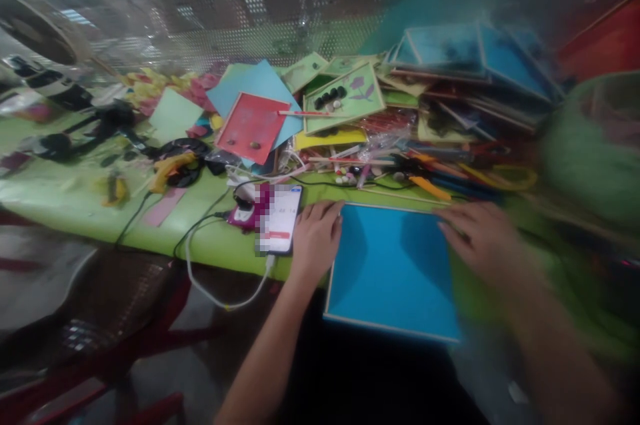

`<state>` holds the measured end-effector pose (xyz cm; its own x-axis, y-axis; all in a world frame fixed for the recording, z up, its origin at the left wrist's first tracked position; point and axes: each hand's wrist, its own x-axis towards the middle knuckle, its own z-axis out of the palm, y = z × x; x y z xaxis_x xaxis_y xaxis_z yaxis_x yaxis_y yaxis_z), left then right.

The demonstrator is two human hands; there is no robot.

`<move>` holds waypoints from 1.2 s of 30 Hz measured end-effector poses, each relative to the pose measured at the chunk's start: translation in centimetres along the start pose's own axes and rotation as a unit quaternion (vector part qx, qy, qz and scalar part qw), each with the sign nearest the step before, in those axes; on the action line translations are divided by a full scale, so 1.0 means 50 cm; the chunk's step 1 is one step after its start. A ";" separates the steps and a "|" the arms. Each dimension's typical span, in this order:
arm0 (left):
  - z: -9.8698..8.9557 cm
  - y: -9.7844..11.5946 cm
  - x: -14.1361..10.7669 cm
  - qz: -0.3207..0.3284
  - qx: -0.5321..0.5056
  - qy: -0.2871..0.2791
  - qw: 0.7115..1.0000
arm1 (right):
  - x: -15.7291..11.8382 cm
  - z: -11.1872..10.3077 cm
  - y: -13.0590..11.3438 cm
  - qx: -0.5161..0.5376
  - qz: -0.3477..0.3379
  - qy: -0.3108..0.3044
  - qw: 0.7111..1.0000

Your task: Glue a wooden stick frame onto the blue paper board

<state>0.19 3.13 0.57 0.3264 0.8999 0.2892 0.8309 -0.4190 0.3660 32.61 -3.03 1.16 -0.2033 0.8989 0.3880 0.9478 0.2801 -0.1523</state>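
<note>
A square blue board (393, 272) edged with thin pale sticks lies over the table's front edge, its lower end reaching past it. Strips show along its top, left and bottom sides; I cannot make out one on the right. My left hand (317, 238) is closed at the upper left corner, fingers along the rim. At the upper right corner, my right hand (480, 232) pinches the rim, slightly blurred. Just left of my left hand lies a phone (284, 218) with its screen lit, plugged into a white cable (225, 307).
Behind the board are a red card (251, 126), a green framed picture (345, 100), an orange-handled tool (430, 189) and loose sticks. Stacked blue boards (440, 52) stand at the back right, near a large green rounded object (595, 145). A fan (37, 22) is far left.
</note>
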 end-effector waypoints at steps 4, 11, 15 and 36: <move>0.001 -0.001 0.002 0.005 0.012 -0.003 1.000 | -0.001 0.001 0.002 0.003 0.007 -0.011 1.000; -0.001 0.000 0.002 0.008 0.024 -0.008 1.000 | 0.003 -0.004 -0.005 0.001 0.011 -0.015 1.000; -0.004 0.003 0.003 0.011 0.035 -0.012 0.999 | 0.002 -0.004 -0.006 -0.010 0.005 -0.024 1.000; -0.002 0.010 0.004 0.036 0.063 -0.031 0.997 | 0.000 0.002 0.001 -0.006 -0.025 -0.009 1.000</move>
<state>0.63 3.07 0.92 0.4113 0.8755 0.2537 0.8532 -0.4677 0.2309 32.65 -2.97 1.07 -0.2559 0.8897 0.3781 0.9389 0.3218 -0.1218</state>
